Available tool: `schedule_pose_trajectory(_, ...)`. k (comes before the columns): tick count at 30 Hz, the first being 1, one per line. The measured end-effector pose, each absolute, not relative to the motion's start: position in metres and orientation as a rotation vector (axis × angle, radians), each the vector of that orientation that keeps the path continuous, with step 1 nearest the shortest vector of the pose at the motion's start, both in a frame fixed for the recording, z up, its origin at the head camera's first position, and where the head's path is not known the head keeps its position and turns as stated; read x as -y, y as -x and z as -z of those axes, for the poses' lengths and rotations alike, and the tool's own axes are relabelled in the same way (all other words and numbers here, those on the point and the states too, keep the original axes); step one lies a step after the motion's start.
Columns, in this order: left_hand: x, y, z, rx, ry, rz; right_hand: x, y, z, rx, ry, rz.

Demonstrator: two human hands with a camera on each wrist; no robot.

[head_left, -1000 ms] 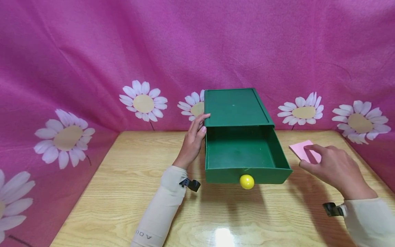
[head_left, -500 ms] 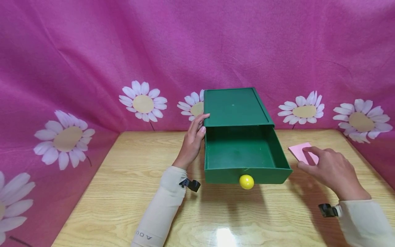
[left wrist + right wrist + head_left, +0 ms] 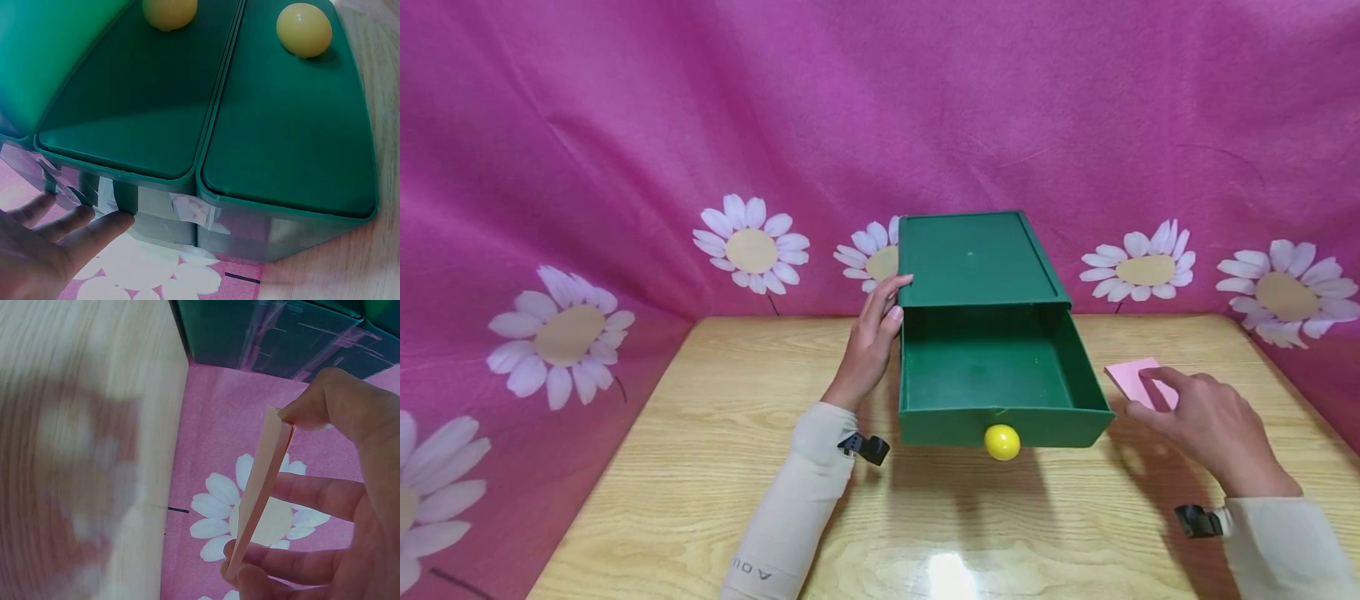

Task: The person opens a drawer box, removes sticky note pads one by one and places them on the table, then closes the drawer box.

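Note:
A green drawer cabinet (image 3: 981, 258) stands at the middle back of the table, its top drawer (image 3: 1007, 427) pulled out and bare inside. My left hand (image 3: 868, 350) rests against the cabinet's left side, fingertips at the top edge. In the left wrist view those fingers lie fairly straight along the side wall. To the right of the drawer, my right hand (image 3: 1213, 421) holds a pad of pink sticky notes (image 3: 1138, 377) above the table. Thumb and fingers pinch the pad (image 3: 259, 490) by its edges in the right wrist view.
Two lower drawers, the middle one (image 3: 137, 112) and the bottom one (image 3: 287, 125), are closed and carry round yellow knobs. A yellow knob (image 3: 1002, 442) also sticks out from the top drawer. Behind the wooden table (image 3: 760, 358) hangs a pink cloth (image 3: 820, 108) with daisies.
My right hand has moved slightly down and toward me with the pink sticky note pad. The left hand and the pulled-out drawer have stayed in place.

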State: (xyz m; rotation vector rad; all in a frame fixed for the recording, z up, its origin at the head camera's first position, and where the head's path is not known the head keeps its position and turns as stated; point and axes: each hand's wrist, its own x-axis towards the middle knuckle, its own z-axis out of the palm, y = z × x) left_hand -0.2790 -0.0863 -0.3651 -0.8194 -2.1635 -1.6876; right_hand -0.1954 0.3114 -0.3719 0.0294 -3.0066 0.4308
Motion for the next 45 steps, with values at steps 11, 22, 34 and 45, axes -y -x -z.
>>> schedule_pose_trajectory(11,0.083,0.279,0.364,2.143,0.832,1.671,-0.316,0.194,0.376,2.969,-0.006,-0.426)
schedule_pose_trajectory(22,0.083,0.280,0.360,2.120,0.862,1.662,-0.320,0.196,0.378,2.967,0.001,-0.430)
schedule_pose_trajectory(34,0.084,0.277,0.362,2.154,0.826,1.667,-0.323,0.198,0.383,2.977,0.024,-0.442)
schedule_pose_trajectory(45,0.085,0.278,0.365,2.170,0.811,1.669,-0.323,0.200,0.392,2.975,0.079,-0.447)
